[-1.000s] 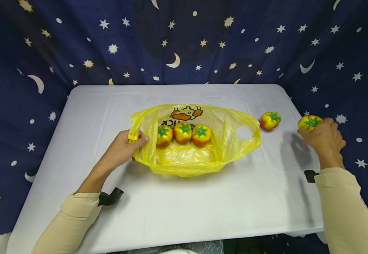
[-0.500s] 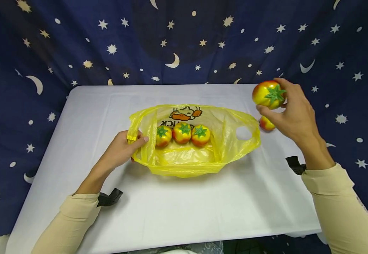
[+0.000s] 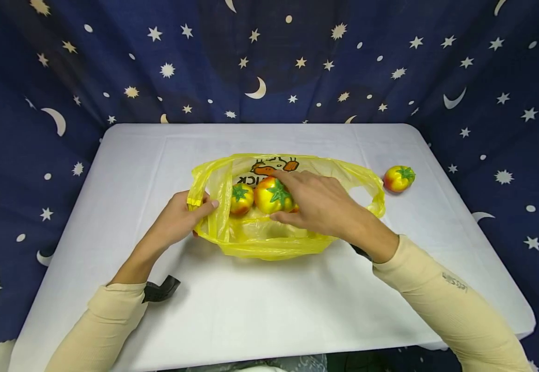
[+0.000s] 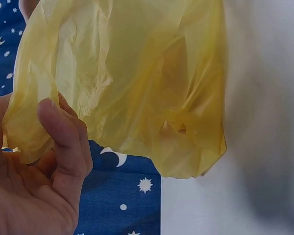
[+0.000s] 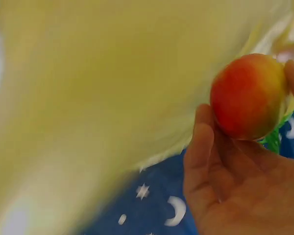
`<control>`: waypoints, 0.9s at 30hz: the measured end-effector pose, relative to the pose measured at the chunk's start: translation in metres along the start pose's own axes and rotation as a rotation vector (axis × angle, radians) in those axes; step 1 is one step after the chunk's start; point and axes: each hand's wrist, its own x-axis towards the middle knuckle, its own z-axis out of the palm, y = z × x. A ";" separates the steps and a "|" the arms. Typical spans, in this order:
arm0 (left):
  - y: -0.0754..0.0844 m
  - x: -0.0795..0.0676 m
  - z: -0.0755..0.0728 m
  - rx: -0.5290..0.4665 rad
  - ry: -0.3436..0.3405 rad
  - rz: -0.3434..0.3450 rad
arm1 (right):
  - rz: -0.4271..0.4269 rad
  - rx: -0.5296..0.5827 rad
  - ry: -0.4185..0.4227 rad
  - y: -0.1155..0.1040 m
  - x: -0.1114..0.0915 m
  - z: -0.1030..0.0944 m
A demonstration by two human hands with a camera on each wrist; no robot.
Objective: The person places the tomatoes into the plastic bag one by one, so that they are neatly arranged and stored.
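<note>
A yellow plastic bag (image 3: 269, 251) with a printed duck lies mouth-up in mid-table. My left hand (image 3: 180, 217) grips its left handle, thumb on top; the left wrist view shows fingers curled round the thin plastic (image 4: 29, 117). Over the bag's mouth, my right hand (image 3: 327, 204) holds a red-and-yellow tomato (image 3: 269, 196) with a green star-shaped top. Thumb and fingers press its sides in the right wrist view, where the tomato (image 5: 247, 98) shows its red underside. Inside the bag another tomato (image 3: 240, 200) sits at left; the held one and the hand mostly hide the others.
One more tomato (image 3: 398, 179) stands on the white tablecloth (image 3: 269, 310), just right of the bag's right handle (image 3: 377, 204). A dark blue curtain (image 3: 269, 62) with stars and moons hangs behind the table and at both sides.
My right hand picked up a tomato at the far right edge, lifted it and carried it left over the bag. The left hand has kept its grip on the bag.
</note>
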 end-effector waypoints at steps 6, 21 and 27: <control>0.000 0.001 0.000 0.004 -0.003 0.012 | -0.056 -0.118 -0.178 -0.026 0.022 0.033; 0.001 -0.001 0.002 -0.004 -0.006 0.009 | -0.103 -0.186 -0.284 -0.043 0.047 0.088; 0.001 -0.001 0.002 -0.009 -0.004 0.009 | -0.106 -0.170 -0.253 -0.043 0.050 0.092</control>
